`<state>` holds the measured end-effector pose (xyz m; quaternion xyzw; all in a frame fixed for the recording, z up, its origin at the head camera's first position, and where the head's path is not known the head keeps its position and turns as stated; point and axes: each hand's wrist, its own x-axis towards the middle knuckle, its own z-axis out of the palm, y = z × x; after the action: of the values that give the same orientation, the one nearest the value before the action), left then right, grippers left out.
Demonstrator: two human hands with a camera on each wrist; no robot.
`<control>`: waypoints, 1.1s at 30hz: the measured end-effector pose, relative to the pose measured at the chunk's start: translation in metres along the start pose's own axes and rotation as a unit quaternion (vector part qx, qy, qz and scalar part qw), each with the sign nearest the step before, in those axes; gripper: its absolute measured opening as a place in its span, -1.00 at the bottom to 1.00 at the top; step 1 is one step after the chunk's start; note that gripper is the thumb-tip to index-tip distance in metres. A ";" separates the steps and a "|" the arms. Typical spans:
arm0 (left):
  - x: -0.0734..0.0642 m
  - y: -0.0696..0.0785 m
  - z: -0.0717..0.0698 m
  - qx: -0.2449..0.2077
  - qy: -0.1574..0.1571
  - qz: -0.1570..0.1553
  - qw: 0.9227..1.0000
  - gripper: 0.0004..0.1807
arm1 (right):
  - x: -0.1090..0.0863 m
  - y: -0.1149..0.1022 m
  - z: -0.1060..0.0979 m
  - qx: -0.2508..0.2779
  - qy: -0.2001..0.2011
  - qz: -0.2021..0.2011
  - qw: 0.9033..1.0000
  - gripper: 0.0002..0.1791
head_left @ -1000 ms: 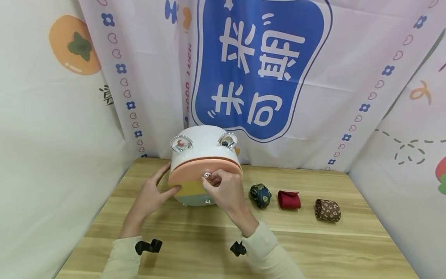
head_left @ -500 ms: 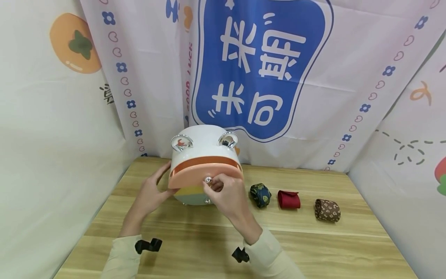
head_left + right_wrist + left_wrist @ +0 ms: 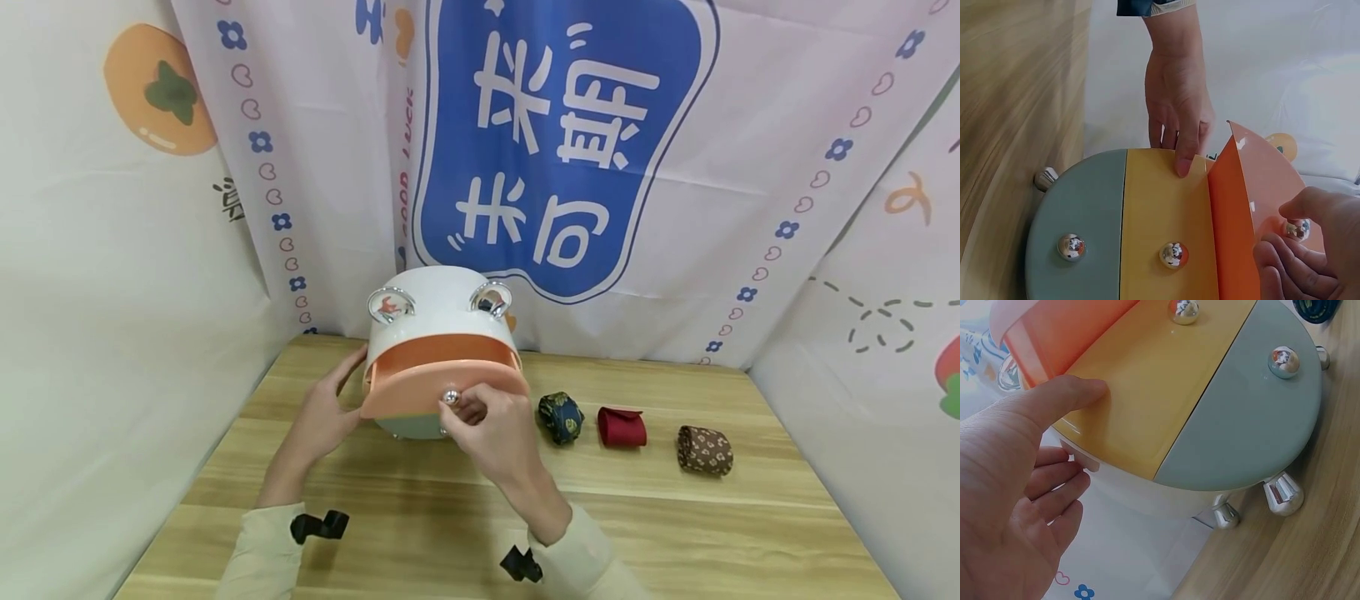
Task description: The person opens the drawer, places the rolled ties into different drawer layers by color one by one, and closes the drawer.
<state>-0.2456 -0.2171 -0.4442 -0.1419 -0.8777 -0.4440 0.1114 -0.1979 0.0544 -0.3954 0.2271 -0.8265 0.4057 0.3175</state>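
Note:
A small rounded drawer box (image 3: 441, 298) with a white shell and silver legs stands at the back of the table. Its peach top drawer (image 3: 427, 388) is pulled out. My right hand (image 3: 495, 429) pinches that drawer's silver knob (image 3: 1296, 230) between thumb and fingers. Below it, the yellow middle drawer (image 3: 1147, 387) and the grey-green bottom drawer (image 3: 1241, 412) sit closed. My left hand (image 3: 322, 417) braces the box's left side, thumb laid on the yellow front and relaxed fingers along the shell. Inside the peach drawer, only the orange upper part shows in the head view.
Right of the box lie a rolled dark navy patterned tie (image 3: 560, 417), a rolled red fabric piece (image 3: 622, 427) and a rolled brown floral tie (image 3: 705, 451). Printed curtains (image 3: 675, 233) hang behind and at both sides of the wooden table (image 3: 420, 525).
The peach top drawer has slid out toward me, from nearly closed to well out, with my right hand drawing back on its knob. My left hand stays at the box's side.

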 end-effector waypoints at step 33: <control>0.001 0.001 0.002 -0.006 0.011 0.018 1.000 -0.02 | -0.015 -0.007 -0.008 -0.022 -0.007 -0.019 1.000 -0.79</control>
<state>-0.2464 -0.2149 -0.4441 -0.1531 -0.8712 -0.4485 0.1283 -0.1799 0.0582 -0.3989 0.2388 -0.8328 0.3797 0.3245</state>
